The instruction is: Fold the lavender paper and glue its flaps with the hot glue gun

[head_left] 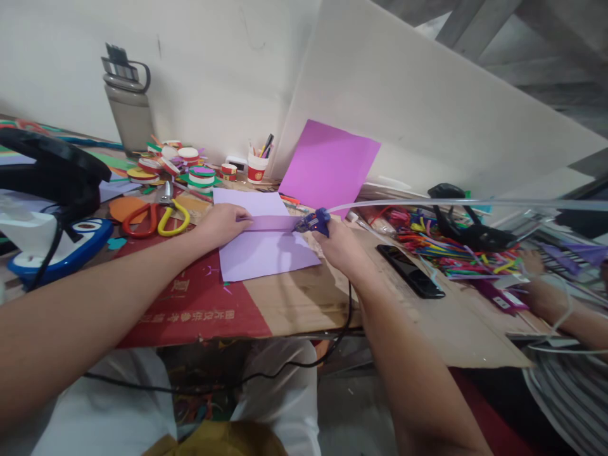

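Light purple paper (pixel 266 256) lies on cardboard in front of me, with a darker purple strip (pixel 273 223) across its middle. My left hand (pixel 223 223) pinches the left end of this strip. In my right hand (pixel 338 239) is a blue glue gun (pixel 313 221), its tip over the strip's right end. A clear glue stick (pixel 403 202) seems to run from the gun toward the right. The tip's contact with the paper is too small to tell.
Scissors (pixel 156 215), paper rolls (pixel 189 155) and a bottle (pixel 128 101) stand or lie left. Behind are a paper cup (pixel 257 166) and a magenta sheet (pixel 330 161). A phone (pixel 411 271), pipe cleaners (pixel 441 244) and another person's arm (pixel 560 304) are right. A cable hangs below.
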`<state>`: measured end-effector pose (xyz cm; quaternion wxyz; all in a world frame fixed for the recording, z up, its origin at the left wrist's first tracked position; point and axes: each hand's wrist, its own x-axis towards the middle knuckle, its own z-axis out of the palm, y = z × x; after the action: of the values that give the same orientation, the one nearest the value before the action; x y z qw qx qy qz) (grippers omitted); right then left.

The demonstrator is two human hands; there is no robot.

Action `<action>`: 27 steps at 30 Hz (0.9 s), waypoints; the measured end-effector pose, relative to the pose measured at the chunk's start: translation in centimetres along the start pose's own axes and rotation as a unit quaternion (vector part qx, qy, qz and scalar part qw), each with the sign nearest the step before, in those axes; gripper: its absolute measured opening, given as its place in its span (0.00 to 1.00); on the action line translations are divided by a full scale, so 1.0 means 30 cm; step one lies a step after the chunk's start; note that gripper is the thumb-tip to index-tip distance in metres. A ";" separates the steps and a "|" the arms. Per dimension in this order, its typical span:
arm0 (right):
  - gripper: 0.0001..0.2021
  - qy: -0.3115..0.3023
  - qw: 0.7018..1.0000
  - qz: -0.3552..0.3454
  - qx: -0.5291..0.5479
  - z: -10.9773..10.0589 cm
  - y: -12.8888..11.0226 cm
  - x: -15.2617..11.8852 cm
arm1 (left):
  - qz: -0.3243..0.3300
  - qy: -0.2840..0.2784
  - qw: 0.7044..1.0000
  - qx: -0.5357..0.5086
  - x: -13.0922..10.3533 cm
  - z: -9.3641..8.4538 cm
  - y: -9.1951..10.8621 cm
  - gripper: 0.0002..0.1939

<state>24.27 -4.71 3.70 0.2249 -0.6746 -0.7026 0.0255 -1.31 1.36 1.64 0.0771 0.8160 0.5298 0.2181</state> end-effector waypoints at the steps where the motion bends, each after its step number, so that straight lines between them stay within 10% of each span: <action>1: 0.16 -0.005 1.000 0.005 0.003 -0.002 0.003 0.000 | 0.000 -0.001 1.000 -0.003 0.000 -0.001 0.001 0.16; 27: 0.13 0.013 0.997 -0.064 -0.037 0.017 -0.061 -0.026 | -0.009 0.004 1.000 0.004 0.004 -0.001 0.001 0.17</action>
<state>22.37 -5.49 3.62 0.2103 -0.6368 -0.7414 -0.0241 -1.26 1.45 1.69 0.0736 0.8104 0.5384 0.2189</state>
